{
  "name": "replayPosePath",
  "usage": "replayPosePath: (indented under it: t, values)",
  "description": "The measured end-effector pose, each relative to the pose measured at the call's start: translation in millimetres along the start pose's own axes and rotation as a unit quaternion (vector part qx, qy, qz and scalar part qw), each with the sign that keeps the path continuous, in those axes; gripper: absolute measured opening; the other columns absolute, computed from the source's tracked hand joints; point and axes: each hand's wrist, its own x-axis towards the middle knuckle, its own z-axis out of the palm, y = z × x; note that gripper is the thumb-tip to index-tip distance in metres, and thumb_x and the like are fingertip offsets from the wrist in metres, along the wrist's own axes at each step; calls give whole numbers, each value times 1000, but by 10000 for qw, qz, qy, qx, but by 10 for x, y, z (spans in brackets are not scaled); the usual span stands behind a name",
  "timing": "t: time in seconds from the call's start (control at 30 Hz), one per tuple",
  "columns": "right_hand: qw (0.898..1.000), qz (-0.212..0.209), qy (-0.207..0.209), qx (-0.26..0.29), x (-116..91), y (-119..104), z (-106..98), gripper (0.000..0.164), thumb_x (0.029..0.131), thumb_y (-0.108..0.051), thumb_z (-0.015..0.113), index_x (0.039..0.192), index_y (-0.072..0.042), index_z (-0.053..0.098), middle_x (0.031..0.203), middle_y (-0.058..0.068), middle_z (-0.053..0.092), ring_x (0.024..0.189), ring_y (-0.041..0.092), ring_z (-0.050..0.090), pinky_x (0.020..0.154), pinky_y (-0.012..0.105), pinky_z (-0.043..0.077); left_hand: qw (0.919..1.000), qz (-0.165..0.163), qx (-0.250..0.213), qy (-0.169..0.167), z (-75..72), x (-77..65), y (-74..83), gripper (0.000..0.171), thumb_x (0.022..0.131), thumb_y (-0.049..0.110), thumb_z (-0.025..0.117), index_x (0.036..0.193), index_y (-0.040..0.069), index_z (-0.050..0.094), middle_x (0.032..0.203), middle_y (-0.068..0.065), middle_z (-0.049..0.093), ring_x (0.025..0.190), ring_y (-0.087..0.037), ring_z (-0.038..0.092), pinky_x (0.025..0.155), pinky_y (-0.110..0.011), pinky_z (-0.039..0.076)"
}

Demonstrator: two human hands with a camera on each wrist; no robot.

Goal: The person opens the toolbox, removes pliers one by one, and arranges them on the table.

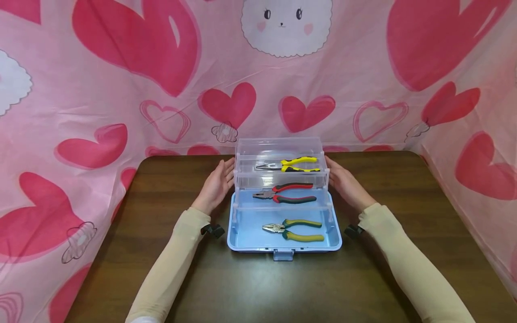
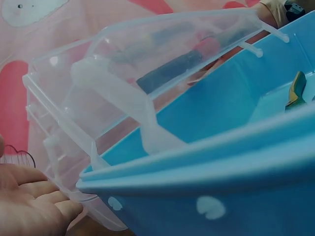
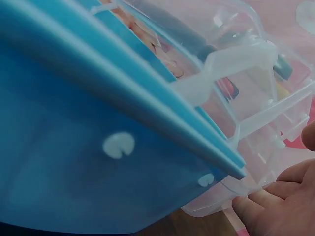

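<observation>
Currently both forearms reach forward over the dark wooden bench [image 1: 404, 188]. Left hand [image 1: 217, 183] and right hand [image 1: 344, 181] lie flat, fingers straight, against the ends of the clear plastic tiered trays [image 1: 281, 168] of the open blue plastic toolbox [image 1: 246, 229]. Top tray: yellow-handled pliers [image 1: 295, 164]. Middle: red-and-green-handled pliers [image 1: 287, 193]. Base: green-and-yellow-handled pliers [image 1: 295, 229].

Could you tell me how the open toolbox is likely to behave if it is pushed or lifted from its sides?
The toolbox looks like thin plastic, so it is probably light and may flex. Its clear trays stand fanned out on slim hinge arms, so they could swing or fold. Three pairs of pliers lie loose inside and would likely slide. The left hand and right hand rest against the trays' ends.
</observation>
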Motion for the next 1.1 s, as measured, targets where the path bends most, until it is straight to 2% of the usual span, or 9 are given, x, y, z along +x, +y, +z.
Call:
replayPosePath:
  t: [0.2,0.4,0.57,0.8,0.97,1.1]
  values:
    - [10000,0,-33,46,18,21,-2,62,113,-35,37,169,-22,13,175,-3,12,159,27,19,126,50,21,10000,-75,51,-2,-16,16,-30,67,114,44,27,166,3,14,173,-13,16,159,-30,21,126,-41,23]
    - [9999,142,6,56,12,57,-9,62,110,-19,33,168,-14,12,175,3,13,158,30,21,125,46,22,9996,-253,91,48,-33,-6,-60,68,114,45,29,166,4,14,173,-10,19,158,-27,24,125,-37,25]
    - [9999,144,-32,-5,1,76,-18,64,108,-15,33,168,-12,10,175,3,12,159,30,20,125,46,22,9998,-196,97,13,-42,-9,-57,67,114,44,27,166,3,14,173,-12,19,158,-28,24,125,-39,24]
    - [9993,239,-38,-282,-13,82,-25,65,109,-21,36,169,-18,11,175,1,12,159,31,20,125,53,21,9996,-168,-237,-70,-56,6,-53,65,115,40,24,165,0,12,173,-15,16,158,-30,21,126,-39,23]
    - [9982,445,67,-399,-45,102,-14,66,111,-37,44,169,-26,15,174,-3,17,158,30,22,125,56,21,9992,-216,-345,-4,-55,3,-80,65,115,40,26,165,0,13,173,-16,16,158,-31,21,126,-40,22]
    - [9973,632,160,-324,-66,117,1,73,108,-50,49,168,-27,16,174,-2,19,158,31,24,125,56,22,9990,-276,-324,164,-56,-7,-117,64,115,40,27,165,0,17,172,-16,20,157,-30,25,125,-39,25]
